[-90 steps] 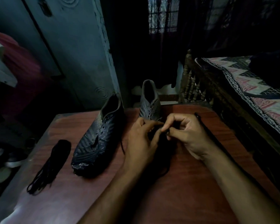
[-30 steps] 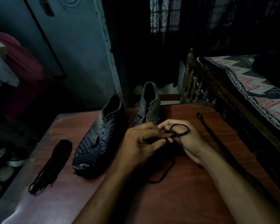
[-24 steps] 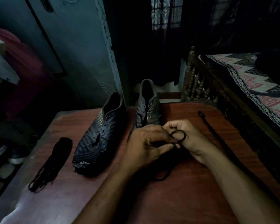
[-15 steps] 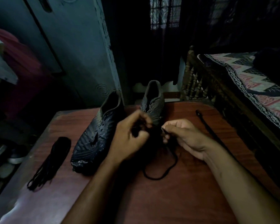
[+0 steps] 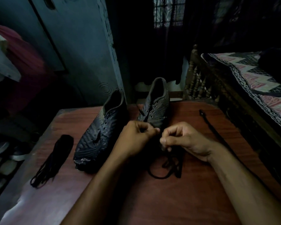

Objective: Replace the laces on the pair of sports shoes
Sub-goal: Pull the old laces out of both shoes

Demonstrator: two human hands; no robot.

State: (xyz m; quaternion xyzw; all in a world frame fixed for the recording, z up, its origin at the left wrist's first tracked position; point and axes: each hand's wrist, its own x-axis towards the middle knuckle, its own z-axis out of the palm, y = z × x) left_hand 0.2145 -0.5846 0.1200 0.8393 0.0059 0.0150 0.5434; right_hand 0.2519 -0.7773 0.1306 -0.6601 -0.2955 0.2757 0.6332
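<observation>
Hands pinch a black lace at the toe of the far shoe

Fingers of both hands are curled tight, close together above the reddish wooden table [image 5: 193, 200]. The right hand [image 5: 183, 140] pinches a black lace [image 5: 165, 169] between thumb and forefinger; from that pinch the lace drops straight down and lies in loose loops on the tabletop just below the hand. The left hand [image 5: 136, 140] sits immediately beside the right, its thumb and fingertips drawn together; it seems to hold the same lace, though the dim light hides the strand there. Directly behind the two grips stands the right-side shoe [image 5: 156, 106], its toe hidden by the knuckles and a lace end poking out near its upper eyelets. To the left of the grip lies the left-side shoe [image 5: 101, 133], unlaced, toe toward the person. Further left of that, well apart from the hands, rests a bundle of black laces [image 5: 55, 156]. To the right of the grip a straight black strap [image 5: 214, 127] runs along the table toward the right forearm.
</observation>
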